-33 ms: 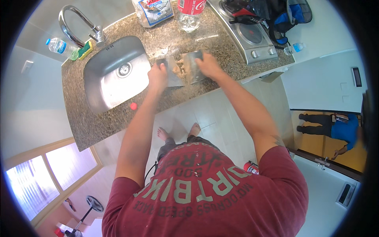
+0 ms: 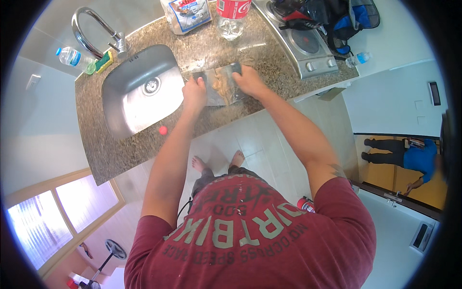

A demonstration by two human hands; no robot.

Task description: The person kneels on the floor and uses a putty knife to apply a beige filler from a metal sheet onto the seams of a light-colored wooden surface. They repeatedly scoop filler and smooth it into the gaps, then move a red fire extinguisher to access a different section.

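Note:
Above the granite counter's front part, my two hands grip a flat, shiny, grey see-through packet (image 2: 222, 85) by opposite sides. A tan-brown, crumpled-looking patch fills its middle; what that is I cannot make out. My left hand (image 2: 194, 92) is closed on the left edge, thumb on top, beside the sink's right rim. On the right edge, my right hand (image 2: 249, 80) is closed too, its fingers partly hidden. The packet's upper right corner is dark. Blur softens its outline.
The steel sink (image 2: 139, 108) lies to the left, with a tap (image 2: 86, 29), sponge (image 2: 103, 61) and water bottle (image 2: 76, 59). Behind stand a bag (image 2: 188, 14) and red-labelled bottle (image 2: 232, 21); at right, a hotplate (image 2: 305, 43). A red cap (image 2: 163, 130) lies near the edge. Another person (image 2: 409, 156) stands in the doorway.
My right hand has shifted slightly left, bringing my hands a little closer together. The packet's middle looks more continuous now; before, its two grey sides looked apart around the tan patch.

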